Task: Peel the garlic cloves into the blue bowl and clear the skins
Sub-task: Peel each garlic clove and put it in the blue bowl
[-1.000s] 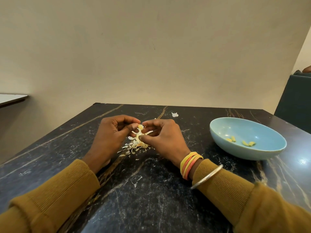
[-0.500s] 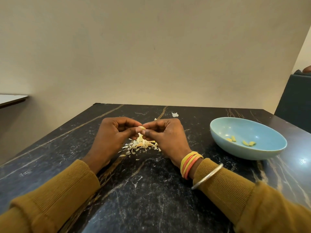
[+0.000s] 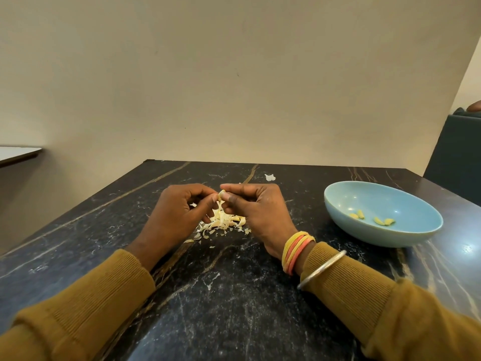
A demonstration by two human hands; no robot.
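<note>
Though pinched by left hand [image 3: 179, 212] and right hand [image 3: 257, 212] together, mostly hidden: garlic clove [image 3: 221, 194] (only pale tip showing); skins [image 3: 221, 222] half-covered near table [image 3: 234, 295] middle.

The left grip [image 3: 177, 212] and the right grip [image 3: 257, 212] meet fingertip to fingertip above the dark marbled table [image 3: 234, 295]. Together they pinch one garlic clove [image 3: 221, 195] between thumbs and forefingers. Just beneath the grips a pile of skins [image 3: 221, 222] lies on the table. Well to the right of the grips stands the blue bowl [image 3: 377, 238], holding a few peeled cloves [image 3: 358, 214]. Beyond the right grip lies one stray skin [image 3: 270, 177].
</note>
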